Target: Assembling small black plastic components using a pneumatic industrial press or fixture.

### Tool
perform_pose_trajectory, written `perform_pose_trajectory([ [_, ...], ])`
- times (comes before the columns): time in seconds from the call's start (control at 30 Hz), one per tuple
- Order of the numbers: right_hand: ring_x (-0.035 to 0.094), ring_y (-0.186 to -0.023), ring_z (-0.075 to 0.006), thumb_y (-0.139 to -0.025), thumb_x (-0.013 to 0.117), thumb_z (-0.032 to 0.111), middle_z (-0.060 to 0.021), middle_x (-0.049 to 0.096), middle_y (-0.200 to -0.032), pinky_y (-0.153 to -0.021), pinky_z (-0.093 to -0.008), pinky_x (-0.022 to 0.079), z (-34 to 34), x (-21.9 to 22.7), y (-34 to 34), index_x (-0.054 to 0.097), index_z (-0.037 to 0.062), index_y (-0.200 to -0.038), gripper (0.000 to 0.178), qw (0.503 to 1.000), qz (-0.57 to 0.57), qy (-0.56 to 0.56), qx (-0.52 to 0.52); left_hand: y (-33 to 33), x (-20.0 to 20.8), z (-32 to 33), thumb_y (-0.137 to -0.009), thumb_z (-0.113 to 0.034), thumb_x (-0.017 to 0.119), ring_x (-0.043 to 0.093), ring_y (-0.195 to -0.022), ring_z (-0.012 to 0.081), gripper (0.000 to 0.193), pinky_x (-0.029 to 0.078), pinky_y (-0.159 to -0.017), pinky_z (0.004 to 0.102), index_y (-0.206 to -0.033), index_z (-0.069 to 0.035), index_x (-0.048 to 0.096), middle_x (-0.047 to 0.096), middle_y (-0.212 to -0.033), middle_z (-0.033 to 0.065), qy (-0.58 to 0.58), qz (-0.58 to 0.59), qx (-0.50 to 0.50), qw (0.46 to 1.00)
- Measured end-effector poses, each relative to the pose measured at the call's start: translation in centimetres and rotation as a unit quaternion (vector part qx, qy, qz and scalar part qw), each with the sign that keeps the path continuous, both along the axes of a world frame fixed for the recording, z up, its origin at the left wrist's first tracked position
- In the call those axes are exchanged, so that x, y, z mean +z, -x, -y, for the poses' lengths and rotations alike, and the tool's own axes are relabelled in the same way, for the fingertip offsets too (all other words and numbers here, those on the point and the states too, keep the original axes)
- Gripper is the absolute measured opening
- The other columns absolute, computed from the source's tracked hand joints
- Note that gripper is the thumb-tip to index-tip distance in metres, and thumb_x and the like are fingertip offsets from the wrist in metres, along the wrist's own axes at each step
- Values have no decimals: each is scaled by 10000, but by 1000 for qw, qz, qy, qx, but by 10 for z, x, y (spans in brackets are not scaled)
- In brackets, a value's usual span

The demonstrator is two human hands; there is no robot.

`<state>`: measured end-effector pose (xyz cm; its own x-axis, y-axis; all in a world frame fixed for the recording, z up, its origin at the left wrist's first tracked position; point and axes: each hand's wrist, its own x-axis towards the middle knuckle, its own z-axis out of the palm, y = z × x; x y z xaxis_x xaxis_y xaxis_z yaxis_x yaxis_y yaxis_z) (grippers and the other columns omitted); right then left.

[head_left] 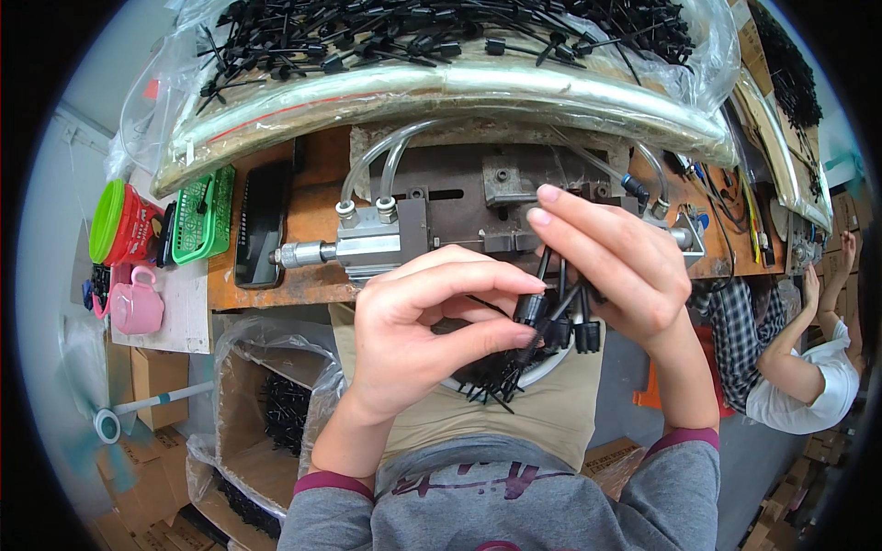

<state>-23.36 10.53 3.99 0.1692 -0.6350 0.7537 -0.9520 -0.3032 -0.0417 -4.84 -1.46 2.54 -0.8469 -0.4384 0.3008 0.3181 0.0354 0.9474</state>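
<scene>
My left hand (413, 321) pinches a small black plastic part with a thin stem (530, 308) between thumb and forefinger. Close beside it, my right hand (625, 266) holds several more such black stemmed parts (586, 332), their wider ends hanging down. Its thumb is hidden behind the fingers, which reach toward the metal fixture (505, 188). Below both hands, more black parts (496, 372) lie in a white-rimmed container (551, 369) at my lap. A silver pneumatic cylinder (372, 241) with transparent hoses is mounted on the bench to the left of the fixture.
A heap of black parts (413, 37) fills a plastic-lined tray at the back. On the left are a black tray (262, 225), green basket (204, 216) and pink cup (138, 303). A lined carton (243, 404) stands lower left. Another person (799, 376) sits at right.
</scene>
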Motion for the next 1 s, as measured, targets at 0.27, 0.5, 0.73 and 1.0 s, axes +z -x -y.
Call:
perform_pose_trajectory([
  [0.27, 698, -974, -279, -764, 744, -47, -183, 706, -1080, -820, -341, 577, -23, -13, -4, 718, -34, -1055, 292, 979, 161, 23, -125, 0, -28, -19, -686, -43, 806, 683, -917, 223, 298, 563, -749, 314, -969, -31, 715, 667, -1200, 120, 439, 83, 149, 882],
  [0.5, 648, -884, -217, -757, 751, -58, -157, 636, -1156, -730, -298, 551, -35, -25, -10, 736, 18, -1091, 343, 977, 125, 23, -173, 11, -42, -25, -714, -96, 783, 683, -696, 184, 260, 538, -644, 282, -956, -51, 702, 663, -1259, 107, 547, 140, 143, 813],
  [0.73, 620, -931, -210, -706, 751, -128, -119, 585, -1108, -711, -299, 560, -39, -39, -18, 735, 28, -1114, 438, 979, 97, 15, -179, 11, -37, -22, -699, -109, 813, 685, -682, 165, 312, 537, -614, 264, -987, -52, 707, 690, -1199, 103, 506, 141, 127, 841],
  [1.0, 699, -836, -287, -704, 674, 20, -212, 646, -1097, -693, -339, 590, -31, -48, -28, 692, -122, -1060, 384, 991, 5, 15, -134, 2, -17, -26, -634, 8, 885, 714, -894, 189, 522, 597, -761, 266, -1117, 38, 690, 701, -1054, 155, 116, 39, -20, 992],
])
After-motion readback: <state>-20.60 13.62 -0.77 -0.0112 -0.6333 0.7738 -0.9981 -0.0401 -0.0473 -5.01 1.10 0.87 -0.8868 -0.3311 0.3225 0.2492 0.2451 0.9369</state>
